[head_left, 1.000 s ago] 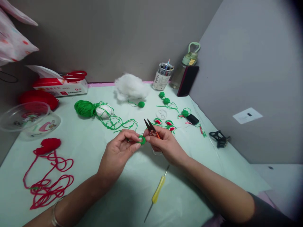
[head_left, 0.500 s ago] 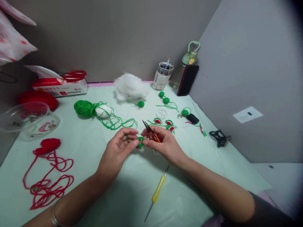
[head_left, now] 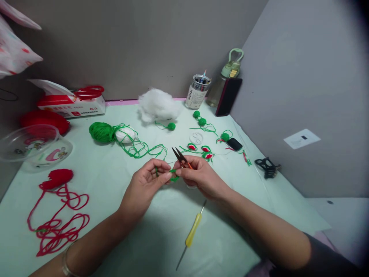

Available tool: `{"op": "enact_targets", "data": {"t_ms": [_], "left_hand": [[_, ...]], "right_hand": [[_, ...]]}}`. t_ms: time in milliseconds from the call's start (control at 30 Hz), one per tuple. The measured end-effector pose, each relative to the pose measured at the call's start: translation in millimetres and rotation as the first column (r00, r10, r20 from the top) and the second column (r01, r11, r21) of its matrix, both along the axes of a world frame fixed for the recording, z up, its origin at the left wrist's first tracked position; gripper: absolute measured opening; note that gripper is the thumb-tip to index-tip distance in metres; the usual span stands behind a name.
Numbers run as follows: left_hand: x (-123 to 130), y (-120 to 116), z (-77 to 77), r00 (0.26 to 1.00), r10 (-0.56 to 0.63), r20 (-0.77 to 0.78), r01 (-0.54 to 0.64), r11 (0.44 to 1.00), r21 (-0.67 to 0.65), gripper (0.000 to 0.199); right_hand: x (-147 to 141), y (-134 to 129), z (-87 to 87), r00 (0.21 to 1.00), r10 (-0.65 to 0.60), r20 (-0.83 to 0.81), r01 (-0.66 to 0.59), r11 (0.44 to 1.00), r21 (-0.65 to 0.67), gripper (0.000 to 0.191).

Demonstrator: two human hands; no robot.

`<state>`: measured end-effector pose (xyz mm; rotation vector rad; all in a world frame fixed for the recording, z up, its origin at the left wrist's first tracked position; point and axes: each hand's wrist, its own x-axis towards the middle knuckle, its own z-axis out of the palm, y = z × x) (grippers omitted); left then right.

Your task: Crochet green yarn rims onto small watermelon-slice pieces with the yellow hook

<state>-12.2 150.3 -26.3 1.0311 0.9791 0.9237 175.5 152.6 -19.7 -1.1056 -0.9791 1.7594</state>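
Observation:
Near the middle of the table, my left hand (head_left: pixel 147 180) pinches the left side of a small green crocheted piece (head_left: pixel 174 177). The thumb and fingertips of my right hand (head_left: pixel 198 175) grip its right side. Small scissors with orange handles (head_left: pixel 181 156) are also held in my right hand, blades pointing up and to the left, slightly apart. A strand of green yarn hangs by my left fingers. Just beyond my right hand lie several small red, white and green crocheted pieces (head_left: pixel 205 149). A yellow-handled crochet hook (head_left: pixel 193 231) rests on the table nearer to me.
Green yarn (head_left: pixel 101 132), a white ball (head_left: pixel 125 134) and white stuffing (head_left: pixel 158 105) lie farther back. Red yarn (head_left: pixel 62 179) trails at left, near clear plastic bowls (head_left: pixel 52 154). A pen jar (head_left: pixel 196 94), bottle (head_left: pixel 216 90) and phone (head_left: pixel 229 97) stand behind. A black clip (head_left: pixel 268 168) lies right.
The green piece has shifted slightly to the right and turned between my fingertips. The scissors have tilted a little, and their orange handles are now more hidden by my right hand.

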Motion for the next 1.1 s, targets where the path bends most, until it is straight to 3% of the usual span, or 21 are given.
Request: {"op": "enact_targets", "data": {"t_ms": [267,500,667,1100], "left_hand": [[0,4,-2.9,0.990,0.016,-0.141,-0.010,0.999,0.048,0.010],[2,1,2.1,0.993,0.047,-0.111,-0.037,0.995,0.090,0.005],[3,-1,-0.6,0.996,0.070,-0.058,-0.059,0.985,0.163,0.008],[2,-3,4.2,0.988,0.073,-0.135,-0.046,0.980,0.192,0.009]], "right_hand": [[-2,-2,1.4,1.000,-0.020,-0.015,0.020,0.999,-0.029,0.025],[5,3,-1.2,0.983,0.122,-0.137,-0.144,0.977,-0.159,0.033],[9,4,-5.5,0.967,0.172,-0.186,-0.205,0.963,-0.177,0.037],[3,-2,-0.3,0.992,0.055,-0.111,-0.067,0.992,-0.108,0.040]]}}
